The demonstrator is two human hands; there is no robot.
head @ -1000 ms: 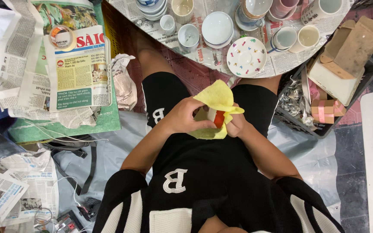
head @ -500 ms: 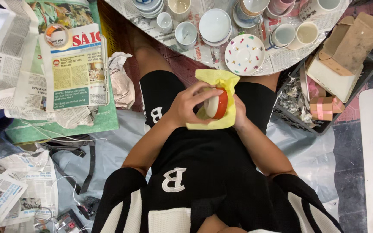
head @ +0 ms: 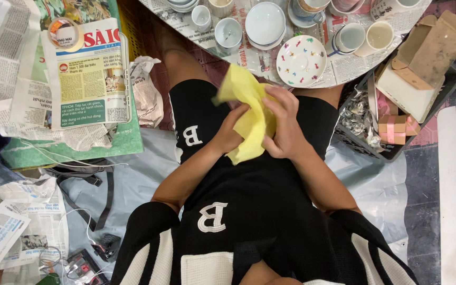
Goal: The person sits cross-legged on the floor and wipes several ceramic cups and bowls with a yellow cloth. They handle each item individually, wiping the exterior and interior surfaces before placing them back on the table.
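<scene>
**Yellow cloth held in both hands over the lap**

Yellow cloth (head: 250, 119), soft and crumpled, sits above the person's lap, bunched between both hands. One loose corner stands up toward the far side; another hangs down near the left wrist. Whatever the cloth wraps is hidden inside its folds.

Left hand (head: 231, 133) grips the cloth from the left, fingers closed into the fabric. Right hand (head: 285, 126) is clamped over it from the right, fingers spread across the top of the bundle. The two hands lie close together with only the cloth between them.

Beyond the knees, a round table (head: 249, 55) covered in newsprint carries glazed ceramics: a white saucer (head: 301, 60) with small coloured motifs, a plain white bowl (head: 265, 24) and several cups. On the far left, folded newspapers (head: 88, 74) lie on the floor. On the far right, a dark basket (head: 397, 142) holds cardboard boxes.
</scene>
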